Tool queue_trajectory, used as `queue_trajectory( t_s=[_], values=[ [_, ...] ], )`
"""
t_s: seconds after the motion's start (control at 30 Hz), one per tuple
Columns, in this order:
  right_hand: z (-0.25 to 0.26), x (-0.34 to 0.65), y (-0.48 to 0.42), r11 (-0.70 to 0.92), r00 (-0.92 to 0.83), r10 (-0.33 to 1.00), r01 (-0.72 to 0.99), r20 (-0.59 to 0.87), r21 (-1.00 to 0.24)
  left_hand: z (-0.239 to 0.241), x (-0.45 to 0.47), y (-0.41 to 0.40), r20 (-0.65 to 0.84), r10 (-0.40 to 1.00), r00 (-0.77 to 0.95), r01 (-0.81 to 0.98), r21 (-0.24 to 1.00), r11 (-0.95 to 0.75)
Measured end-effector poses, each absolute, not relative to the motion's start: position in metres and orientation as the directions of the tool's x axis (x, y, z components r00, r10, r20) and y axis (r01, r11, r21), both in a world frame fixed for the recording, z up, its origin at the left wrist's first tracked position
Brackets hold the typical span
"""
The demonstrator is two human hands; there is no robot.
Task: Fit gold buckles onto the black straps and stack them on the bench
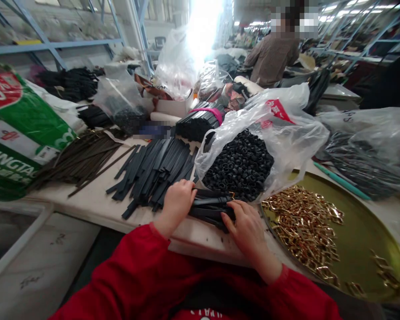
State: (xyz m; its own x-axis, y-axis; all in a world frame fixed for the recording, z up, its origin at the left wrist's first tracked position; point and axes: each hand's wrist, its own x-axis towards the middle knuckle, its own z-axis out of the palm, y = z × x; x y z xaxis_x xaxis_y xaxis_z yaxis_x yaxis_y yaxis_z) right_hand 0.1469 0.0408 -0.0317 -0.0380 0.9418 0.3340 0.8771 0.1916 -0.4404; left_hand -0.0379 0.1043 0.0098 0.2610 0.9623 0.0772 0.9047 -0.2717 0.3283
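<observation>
Black strap with a small gold buckle at its right end: center of frame, slightly low, lying across a stack of black straps at the near table edge. Left hand: fingers curled, looks pinched on the strap's left end. Right hand: fingertips at the buckle end, thumb lower over the stack; can't tell if it's gripping or just resting.

Handling, my read: light, bendy along its length, stiffer edgewise, smooth face so may slide on its neighbors. Not fragile. Best hold: flat pinch across the width, one near the buckle, one at the far end; buckle itself probably swivels, poor handle.

Around it: loose black strips left of center. Clear plastic bag just above right, open, full of black loops. Brass-colored tray lower right, gold buckle pile on it. Pink-banded strip bundle above center. Brown strips and green printed bag at left. Co-worker upper right, back turned.
</observation>
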Motion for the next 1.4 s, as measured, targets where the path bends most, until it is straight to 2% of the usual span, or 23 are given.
queue_trajectory(
  t_s=[0.1,0.2,0.3,0.33,0.4,0.47,0.5,0.53,0.6,0.67,0.77,0.87,0.93,1.0,1.07,1.2,1.3,1.4],
  values=[
    [-0.034,0.145,0.044,0.202,-0.089,0.947,0.912,0.309,-0.356,-0.001,-0.046,0.131,0.003,0.971,0.239,0.957,0.169,-0.236],
    [-0.031,0.155,0.045,0.232,-0.108,0.937,0.904,0.334,-0.359,-0.005,-0.053,0.138,-0.012,0.968,0.252,0.954,0.168,-0.247],
    [-0.022,0.18,0.054,0.216,-0.058,0.922,0.898,0.384,-0.383,0.003,-0.069,0.13,0.043,0.976,0.213,0.958,0.185,-0.217],
    [-0.019,0.189,0.06,0.193,-0.029,0.92,0.902,0.391,-0.387,0.007,-0.075,0.125,0.067,0.982,0.177,0.955,0.232,-0.187],
    [-0.015,0.203,0.075,0.145,0.002,0.93,0.916,0.368,-0.373,0.016,-0.081,0.113,0.033,0.996,0.082,0.89,0.447,-0.088],
    [-0.013,0.209,0.092,0.11,-0.003,0.95,0.939,0.313,-0.325,0.023,-0.075,0.098,-0.112,0.992,0.06,0.664,0.747,0.044],
    [-0.014,0.208,0.101,0.094,-0.01,0.96,0.953,0.28,-0.289,0.025,-0.069,0.09,-0.192,0.977,0.091,0.499,0.858,0.123],
    [-0.015,0.206,0.109,0.079,-0.015,0.969,0.965,0.247,-0.251,0.025,-0.06,0.083,-0.268,0.952,0.146,0.338,0.918,0.206],
    [-0.018,0.202,0.121,0.048,-0.01,0.98,0.981,0.199,-0.188,0.021,-0.042,0.071,-0.377,0.895,0.239,0.136,0.926,0.353],
    [-0.021,0.2,0.129,0.046,-0.01,0.982,0.981,0.188,-0.189,0.016,-0.027,0.064,-0.452,0.844,0.289,0.025,0.885,0.465],
    [-0.02,0.203,0.127,0.104,-0.015,0.969,0.931,0.248,-0.349,0.011,-0.017,0.058,-0.496,0.807,0.32,-0.06,0.839,0.54],
    [-0.013,0.204,0.11,0.077,0.082,0.976,0.742,0.204,-0.666,0.014,-0.015,0.053,-0.511,0.794,0.33,-0.065,0.827,0.559],
    [-0.007,0.198,0.092,-0.006,0.141,0.987,0.476,0.07,-0.879,0.018,-0.013,0.048,-0.508,0.789,0.346,-0.061,0.827,0.559],
    [0.0,0.19,0.072,-0.103,0.113,0.99,0.154,-0.086,-0.983,0.023,-0.009,0.043,-0.497,0.789,0.36,-0.05,0.835,0.549],
    [0.004,0.181,0.054,-0.209,0.029,0.976,-0.128,-0.214,-0.97,0.026,-0.005,0.036,-0.493,0.789,0.368,-0.024,0.843,0.538],
    [0.009,0.175,0.029,-0.334,-0.055,0.933,-0.504,-0.356,-0.797,0.031,0.001,0.025,-0.463,0.787,0.408,-0.017,0.858,0.513],
    [0.01,0.175,0.019,-0.353,-0.066,0.908,-0.649,-0.413,-0.674,0.03,0.002,0.019,-0.361,0.827,0.43,0.011,0.918,0.395],
    [0.01,0.173,0.012,-0.35,-0.078,0.901,-0.712,-0.428,-0.608,0.026,0.002,0.016,-0.168,0.899,0.405,0.125,0.984,0.128]
  ],
)
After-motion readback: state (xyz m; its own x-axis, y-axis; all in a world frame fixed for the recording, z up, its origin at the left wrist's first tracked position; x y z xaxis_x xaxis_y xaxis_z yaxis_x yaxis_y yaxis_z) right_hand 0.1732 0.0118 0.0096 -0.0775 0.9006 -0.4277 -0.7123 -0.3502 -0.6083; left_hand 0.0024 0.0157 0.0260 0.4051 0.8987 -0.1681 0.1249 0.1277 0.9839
